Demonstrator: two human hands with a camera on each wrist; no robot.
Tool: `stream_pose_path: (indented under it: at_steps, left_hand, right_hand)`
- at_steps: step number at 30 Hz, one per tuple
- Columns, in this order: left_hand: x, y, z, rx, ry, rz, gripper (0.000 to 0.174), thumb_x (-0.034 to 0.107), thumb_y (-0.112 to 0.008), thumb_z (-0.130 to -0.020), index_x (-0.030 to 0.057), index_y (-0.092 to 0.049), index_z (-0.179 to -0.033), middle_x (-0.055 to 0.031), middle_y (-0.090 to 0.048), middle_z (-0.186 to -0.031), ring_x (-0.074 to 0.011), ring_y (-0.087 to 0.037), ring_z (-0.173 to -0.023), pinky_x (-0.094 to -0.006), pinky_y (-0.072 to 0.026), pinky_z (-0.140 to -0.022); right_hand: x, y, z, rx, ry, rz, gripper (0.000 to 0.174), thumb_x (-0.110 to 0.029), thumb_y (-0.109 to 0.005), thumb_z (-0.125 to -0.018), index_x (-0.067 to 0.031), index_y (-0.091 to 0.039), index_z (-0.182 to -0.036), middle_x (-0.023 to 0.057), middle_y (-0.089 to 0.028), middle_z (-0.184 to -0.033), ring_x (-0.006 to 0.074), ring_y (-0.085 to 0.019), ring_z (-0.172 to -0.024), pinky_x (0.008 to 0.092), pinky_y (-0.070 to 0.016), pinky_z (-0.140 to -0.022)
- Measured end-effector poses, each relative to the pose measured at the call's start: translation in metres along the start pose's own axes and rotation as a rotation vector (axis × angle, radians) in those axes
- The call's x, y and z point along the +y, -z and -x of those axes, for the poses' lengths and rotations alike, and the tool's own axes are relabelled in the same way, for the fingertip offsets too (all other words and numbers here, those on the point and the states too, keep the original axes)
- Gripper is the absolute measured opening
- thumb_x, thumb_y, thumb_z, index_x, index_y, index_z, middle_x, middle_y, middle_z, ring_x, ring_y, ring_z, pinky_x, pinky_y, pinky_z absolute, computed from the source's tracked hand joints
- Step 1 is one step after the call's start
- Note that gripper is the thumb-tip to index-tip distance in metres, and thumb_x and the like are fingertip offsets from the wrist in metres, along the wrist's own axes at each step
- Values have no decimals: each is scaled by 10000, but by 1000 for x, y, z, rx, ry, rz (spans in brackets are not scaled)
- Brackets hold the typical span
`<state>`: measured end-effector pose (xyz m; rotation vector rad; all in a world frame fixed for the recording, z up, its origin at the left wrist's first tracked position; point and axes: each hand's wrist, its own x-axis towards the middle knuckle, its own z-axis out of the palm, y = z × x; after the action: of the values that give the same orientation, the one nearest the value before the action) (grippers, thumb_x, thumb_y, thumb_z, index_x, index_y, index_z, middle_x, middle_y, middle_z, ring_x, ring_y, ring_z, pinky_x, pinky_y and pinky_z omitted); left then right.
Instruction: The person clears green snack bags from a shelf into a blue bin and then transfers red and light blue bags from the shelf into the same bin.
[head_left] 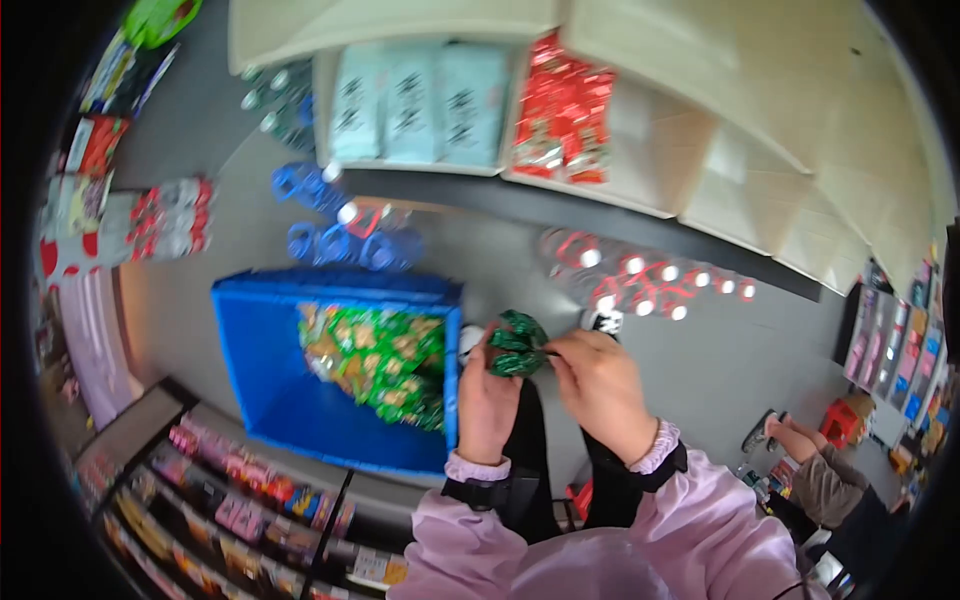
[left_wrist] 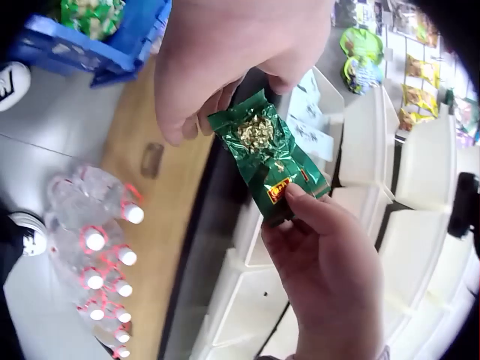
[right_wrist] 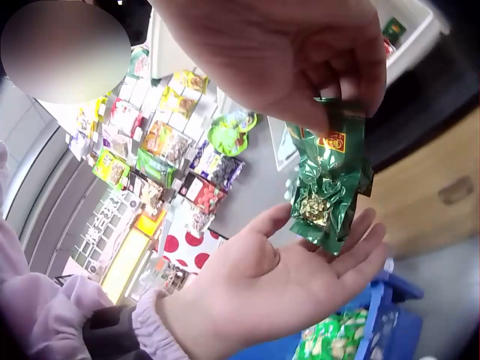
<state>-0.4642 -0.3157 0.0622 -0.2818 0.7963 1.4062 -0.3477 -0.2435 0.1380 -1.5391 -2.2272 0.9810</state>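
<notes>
2 hands work just to the right of the blue crate (head_left: pixel 265 370), as the head view has it, with 1 green foil packet (left_wrist: pixel 271 166) between them; a 2nd could be tucked behind it, but I cannot tell. The right hand (head_left: pixel 607 390) pinches the packet by its labelled end, a narrow grip that probably keeps the foil from slipping while leaving the gold-coloured patch uncovered. The left hand (head_left: pixel 487 410) spreads wide, its fingers fairly straight behind and under the packet's other end, likely as a rest for it; whether it bears any weight I cannot tell. Inside the crate, green snack packs (head_left: pixel 390 365) lie piled toward the far right, perhaps because that part is in easy reach of both hands; they overlap too much to count. Beyond the crate, 3 pale blue packs (head_left: pixel 415 105) lie side by side in 1 bin, seemingly so that their dark lettering faces the same way, and what look like 2 red bags (head_left: pixel 565 110) fill part of the next bin to the right. Right of the crate, on the floor, clear bottles (head_left: pixel 640 285) stand close together, likely for mutual support; at least 8 white caps show. Blue bottles (head_left: pixel 345 240) sit just past the crate's far rim, too blurred to number.
</notes>
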Motion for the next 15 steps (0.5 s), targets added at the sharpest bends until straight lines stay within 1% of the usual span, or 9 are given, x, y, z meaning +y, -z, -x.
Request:
stream_pose_path:
  at_steps: [2,3,6,7,8,10,12,14,15]
  left_hand:
    - [7,41,23,111,2,20,478,343,-411,-905,25,-366,-1259,-77,-495,-1130,-186,-468,-1050,-332,-337,-937]
    - [12,62,35,153,18,60,463,343,-415,-902,28,-384,-1239,-70,-499,-1122,-183,-470,-1043,-332,-340,-933]
    - [18,119,62,247,33,118,406,334,-420,-896,35,-435,-1169,-63,-510,-1108,-184,-474,-1034,-331,-344,-922]
    - [19,137,70,273,35,126,386,330,-421,-894,37,-451,-1144,-62,-513,-1105,-186,-475,-1033,-331,-345,-919]
    - [20,155,77,320,20,138,362,321,-421,-894,38,-461,-1117,-64,-518,-1097,-187,-479,-1026,-330,-350,-912]
    - [21,189,90,412,-6,163,317,303,-419,-894,42,-479,-1064,-69,-528,-1082,-188,-488,-1013,-329,-359,-898]
    - [21,226,100,506,-9,170,275,297,-421,-894,59,-492,-1013,-71,-551,-1049,-196,-512,-984,-341,-382,-871]
    - [22,257,107,558,-7,135,250,310,-423,-893,90,-494,-987,-61,-559,-1050,-208,-520,-984,-365,-390,-870]
    - [27,262,105,638,22,105,226,300,-423,-894,100,-499,-967,-55,-566,-1034,-202,-532,-965,-359,-406,-849]
  right_hand:
    - [-6,-34,12,-71,15,-20,148,-12,-566,-657,-23,-597,-801,93,-560,-731,274,-555,-709,368,-451,-637]
    - [-9,-52,18,-151,-2,-27,114,-17,-552,-658,-30,-587,-766,98,-550,-710,276,-553,-701,373,-449,-632]
    - [-14,-113,40,-312,68,-12,71,-17,-533,-651,-31,-558,-716,103,-538,-694,280,-549,-698,380,-446,-629]
    - [-16,-134,47,-333,102,-30,44,-18,-523,-640,-33,-528,-681,105,-528,-684,282,-546,-699,383,-444,-624]
    - [-18,-151,53,-427,110,-11,67,-72,-554,-710,-35,-560,-766,99,-558,-719,281,-556,-728,384,-447,-623]
    - [-25,-187,62,-534,133,-24,49,-59,-550,-682,-39,-548,-727,101,-547,-708,279,-555,-728,386,-446,-622]
    - [-29,-222,70,-574,151,-32,51,-45,-549,-649,-44,-541,-700,98,-534,-688,281,-552,-718,384,-448,-623]
    - [-31,-257,77,-637,147,42,43,-66,-543,-652,-48,-563,-686,90,-542,-729,272,-557,-746,373,-459,-630]
    - [-32,-273,78,-647,144,80,50,-81,-542,-659,-53,-574,-685,84,-552,-751,264,-561,-763,367,-464,-630]
